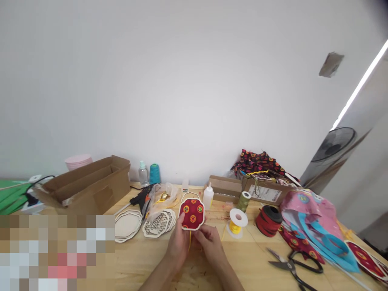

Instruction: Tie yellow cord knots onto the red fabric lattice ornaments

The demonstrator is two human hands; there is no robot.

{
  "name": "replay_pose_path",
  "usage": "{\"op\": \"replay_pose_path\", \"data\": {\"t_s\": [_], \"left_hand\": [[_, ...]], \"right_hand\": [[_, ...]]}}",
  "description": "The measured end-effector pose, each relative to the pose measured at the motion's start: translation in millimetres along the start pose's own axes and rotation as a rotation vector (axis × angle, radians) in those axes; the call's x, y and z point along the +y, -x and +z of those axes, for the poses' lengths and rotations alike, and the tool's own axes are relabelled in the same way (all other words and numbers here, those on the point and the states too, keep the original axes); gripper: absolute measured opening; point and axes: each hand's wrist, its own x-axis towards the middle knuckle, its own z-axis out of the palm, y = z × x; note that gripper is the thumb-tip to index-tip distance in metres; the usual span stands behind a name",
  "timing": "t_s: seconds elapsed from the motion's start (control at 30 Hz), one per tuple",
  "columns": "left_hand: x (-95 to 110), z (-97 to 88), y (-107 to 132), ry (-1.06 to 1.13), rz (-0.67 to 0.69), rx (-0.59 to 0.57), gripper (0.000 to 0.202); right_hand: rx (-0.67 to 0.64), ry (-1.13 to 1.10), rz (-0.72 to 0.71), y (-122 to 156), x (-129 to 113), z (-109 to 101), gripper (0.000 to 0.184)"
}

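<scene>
My left hand grips a scalloped panel of dark red patterned fabric in a pale wooden frame, its thumb on the front at the lower left. The panel is held upright over the table. A yellow cord hangs below its bottom edge, between my hands. At that edge, my right hand has its fingers closed in a pinch; what lies between them is too small to tell. Behind the panel lies another pale frame, partly hidden. A white squeeze bottle stands just right of the panel.
Left of my hands are wooden lattice pieces, plain frames, a glue gun and a cardboard box. To the right are a yellow cord spool, a red ribbon roll, scissors and pink fabric.
</scene>
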Motion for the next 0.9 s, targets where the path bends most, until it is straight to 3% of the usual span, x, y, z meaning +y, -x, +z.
{"op": "replay_pose_path", "data": {"t_s": [0.13,0.3,0.4,0.5,0.6,0.67,0.77,0.9], "left_hand": [[6.1,-5.4,-1.0,-0.014,-0.033,-0.030,0.035],[14.2,-8.1,-0.5,0.011,-0.164,-0.054,0.041],[18.7,-8.7,-2.3,0.048,-0.085,-0.079,0.041],[21.5,-9.6,-6.0,0.058,0.037,-0.069,0.037],[20.7,-9.0,-9.1,0.073,0.104,-0.039,0.033],[18.3,-7.9,-10.0,0.062,0.114,-0.006,0.030],[14.1,-7.8,-10.4,0.026,0.115,0.031,0.030],[11.5,-11.7,-11.0,-0.034,0.133,0.059,0.030]], "right_hand": [[-0.050,-0.082,0.026,-0.1,-4.1,2.8,0.035],[-0.260,-0.350,0.177,-0.3,-4.4,7.2,0.051],[-0.286,-0.323,0.253,1.6,-1.6,3.6,0.050],[-0.222,-0.296,0.214,3.7,-0.2,-4.0,0.045],[-0.124,-0.260,0.118,3.3,-3.3,-11.6,0.043],[-0.010,-0.122,0.044,2.1,-7.3,-15.7,0.044],[0.288,0.104,-0.073,1.1,-13.2,-21.2,0.045],[0.700,0.138,-0.127,2.9,-18.7,-30.4,0.043]]}}
